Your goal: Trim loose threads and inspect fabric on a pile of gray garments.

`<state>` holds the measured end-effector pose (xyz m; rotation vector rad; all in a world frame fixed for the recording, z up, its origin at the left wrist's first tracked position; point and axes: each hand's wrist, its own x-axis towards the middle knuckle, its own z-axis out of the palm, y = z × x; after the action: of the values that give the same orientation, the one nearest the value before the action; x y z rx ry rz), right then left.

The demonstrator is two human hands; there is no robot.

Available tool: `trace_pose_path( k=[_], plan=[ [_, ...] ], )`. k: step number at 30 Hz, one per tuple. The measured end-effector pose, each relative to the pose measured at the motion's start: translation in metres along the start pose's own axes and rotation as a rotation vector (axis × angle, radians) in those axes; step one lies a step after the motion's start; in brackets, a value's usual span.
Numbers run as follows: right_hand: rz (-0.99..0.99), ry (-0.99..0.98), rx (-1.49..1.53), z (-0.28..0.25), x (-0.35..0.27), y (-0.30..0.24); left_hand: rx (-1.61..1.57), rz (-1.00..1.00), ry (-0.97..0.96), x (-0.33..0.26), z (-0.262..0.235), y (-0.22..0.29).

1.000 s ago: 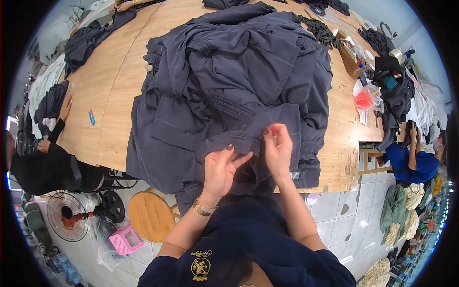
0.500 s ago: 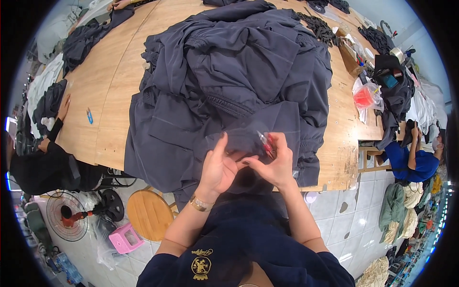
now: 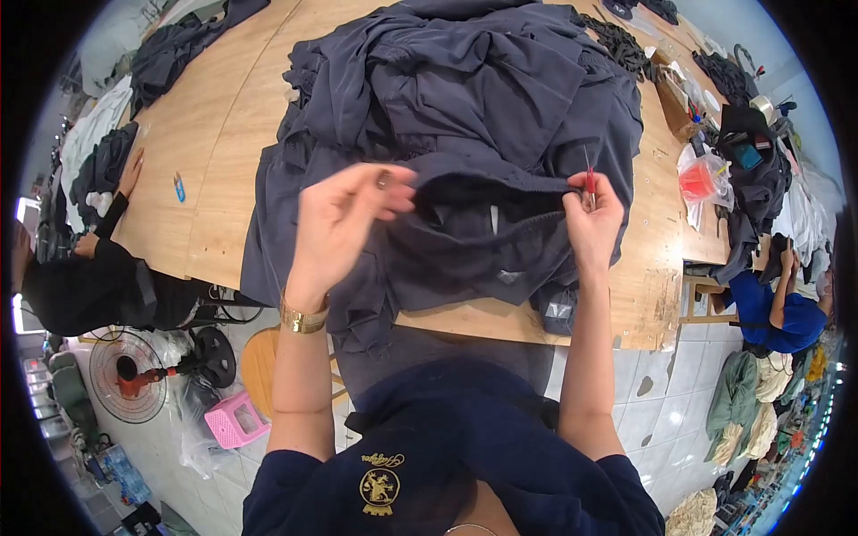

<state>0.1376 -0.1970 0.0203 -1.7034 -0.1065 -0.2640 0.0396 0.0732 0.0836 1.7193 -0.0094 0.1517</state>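
Observation:
A dark grey elastic-waisted garment [image 3: 465, 259] lies in front of me at the table's near edge, its waist opening spread and facing up. My right hand [image 3: 594, 221] pinches the right end of the waistband. In the same hand is a pair of small red-handled thread snips [image 3: 590, 183], blades pointing away from me. At the left end of the opening, my left hand [image 3: 344, 214] is raised with its fingers loosely apart and slightly blurred; it appears to hold nothing. Under and behind the garment rises a large heap of dark grey garments [image 3: 483, 80].
A blue cutter-like tool [image 3: 180, 188] lies on the wooden table [image 3: 219, 161] at left, near a co-worker's hand [image 3: 131, 170]. At right are a bag with red drink [image 3: 697, 183] and a cardboard box [image 3: 675, 107]. A wooden stool [image 3: 261, 362] and a fan [image 3: 128, 375] stand below left.
My hands have gone from close together to wide apart and farther forward. The waist opening now lies spread between them, with the right hand on its edge. The view has shifted slightly.

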Motion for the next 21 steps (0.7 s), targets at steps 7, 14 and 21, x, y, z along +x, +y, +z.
trace_pose_path(
  k=[7,14,21],
  plan=[
    [0.117,0.042,-0.088,-0.011,-0.003,0.035,-0.038,-0.036,0.305,-0.022,-0.012,-0.050],
    [0.220,-0.044,-0.052,-0.010,0.004,0.033,0.652,0.543,0.413,-0.023,0.052,-0.044],
    [0.266,-0.036,0.131,-0.003,-0.006,0.018,0.887,0.348,-0.090,-0.004,0.122,-0.046]
  ],
)
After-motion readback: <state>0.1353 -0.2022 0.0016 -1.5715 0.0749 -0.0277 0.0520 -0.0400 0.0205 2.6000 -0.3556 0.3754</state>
